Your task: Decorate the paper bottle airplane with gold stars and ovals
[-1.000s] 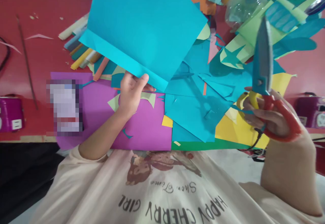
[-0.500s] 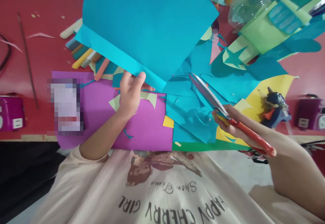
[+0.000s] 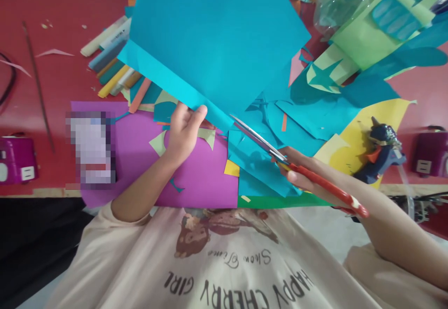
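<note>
My left hand (image 3: 184, 130) pinches the folded lower edge of a large blue paper sheet (image 3: 217, 38) and holds it up over the table. My right hand (image 3: 308, 176) grips red-handled scissors (image 3: 297, 166). Their metal blades are slightly parted and point up and left, with the tips right at the blue sheet's lower corner. A purple sheet (image 3: 140, 145) lies flat under my left hand.
Blue paper offcuts (image 3: 280, 127), a yellow sheet (image 3: 357, 145) and a green sheet (image 3: 280, 201) cover the red table (image 3: 52, 80). A glue gun (image 3: 381, 148) lies at right. Coloured paper strips (image 3: 112, 66) lie at upper left, a clear plastic bottle (image 3: 341, 1) at top right, and purple boxes (image 3: 16, 159) at both sides.
My right hand swung the scissors from upright at the right down and left, until the blades reached the blue sheet's lower corner. The glue gun came into view. The blue sheet shifted slightly right.
</note>
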Action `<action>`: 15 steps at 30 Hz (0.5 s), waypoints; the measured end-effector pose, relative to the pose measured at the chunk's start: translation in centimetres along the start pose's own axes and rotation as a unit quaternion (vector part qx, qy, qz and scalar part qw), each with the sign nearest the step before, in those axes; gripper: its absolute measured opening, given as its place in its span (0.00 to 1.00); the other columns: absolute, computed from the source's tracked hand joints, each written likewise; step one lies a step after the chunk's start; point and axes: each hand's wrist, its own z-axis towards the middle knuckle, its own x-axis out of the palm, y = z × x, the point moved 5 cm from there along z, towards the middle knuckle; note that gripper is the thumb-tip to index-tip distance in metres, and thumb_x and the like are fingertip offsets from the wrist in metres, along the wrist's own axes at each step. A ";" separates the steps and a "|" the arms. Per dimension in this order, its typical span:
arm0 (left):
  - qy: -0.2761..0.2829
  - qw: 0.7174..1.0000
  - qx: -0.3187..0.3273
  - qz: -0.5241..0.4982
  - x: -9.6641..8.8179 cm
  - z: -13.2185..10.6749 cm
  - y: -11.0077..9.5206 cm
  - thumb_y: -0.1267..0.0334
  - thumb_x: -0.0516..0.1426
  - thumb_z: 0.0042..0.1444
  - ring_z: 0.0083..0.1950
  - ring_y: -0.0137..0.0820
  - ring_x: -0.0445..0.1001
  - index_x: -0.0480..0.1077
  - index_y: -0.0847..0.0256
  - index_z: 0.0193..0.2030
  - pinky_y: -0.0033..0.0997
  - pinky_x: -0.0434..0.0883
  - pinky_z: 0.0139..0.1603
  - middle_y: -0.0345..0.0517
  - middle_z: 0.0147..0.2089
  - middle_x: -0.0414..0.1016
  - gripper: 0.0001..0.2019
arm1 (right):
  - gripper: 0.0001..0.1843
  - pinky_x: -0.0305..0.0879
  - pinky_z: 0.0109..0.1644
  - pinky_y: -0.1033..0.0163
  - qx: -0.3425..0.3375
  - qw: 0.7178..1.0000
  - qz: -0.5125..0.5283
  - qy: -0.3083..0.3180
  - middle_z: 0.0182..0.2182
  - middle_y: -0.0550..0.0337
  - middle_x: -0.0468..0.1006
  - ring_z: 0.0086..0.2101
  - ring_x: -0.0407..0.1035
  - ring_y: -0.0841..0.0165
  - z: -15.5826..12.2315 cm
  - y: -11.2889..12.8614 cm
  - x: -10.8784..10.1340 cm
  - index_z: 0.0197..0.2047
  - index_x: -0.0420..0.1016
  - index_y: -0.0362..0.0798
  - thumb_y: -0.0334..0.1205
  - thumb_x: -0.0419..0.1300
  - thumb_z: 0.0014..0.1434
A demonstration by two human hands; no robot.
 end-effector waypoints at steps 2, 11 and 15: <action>0.006 1.000 -0.005 0.002 0.1 0.0 0.0 0.36 0.58 0.56 0.25 0.29 0.75 0.68 0.53 0.49 0.27 0.76 0.30 0.37 0.29 0.73 0.25 | 0.31 0.55 0.24 0.67 -0.008 1.000 0.020 0.021 0.24 0.66 0.65 0.21 0.59 0.73 0.4 -0.1 0.3 0.45 0.63 0.51 0.71 0.47 0.59; 0.016 1.000 -0.007 -0.002 0.2 -0.3 0.2 0.39 0.58 0.57 0.27 0.29 0.74 0.67 0.53 0.49 0.28 0.75 0.30 0.35 0.27 0.68 0.23 | 0.27 0.51 0.23 0.68 0.007 0.994 0.076 0.073 0.23 0.69 0.56 0.23 0.52 0.74 0.8 0.3 1.0 0.43 0.60 0.51 0.67 0.49 0.61; 0.021 1.000 -0.016 -0.012 0.4 -0.3 0.1 0.39 0.59 0.57 0.26 0.29 0.73 0.67 0.54 0.47 0.29 0.76 0.31 0.35 0.27 0.70 0.22 | 0.26 0.52 0.23 0.68 -0.005 0.995 0.087 0.055 0.22 0.69 0.56 0.22 0.53 0.75 0.7 0.8 0.9 0.43 0.61 0.50 0.66 0.52 0.60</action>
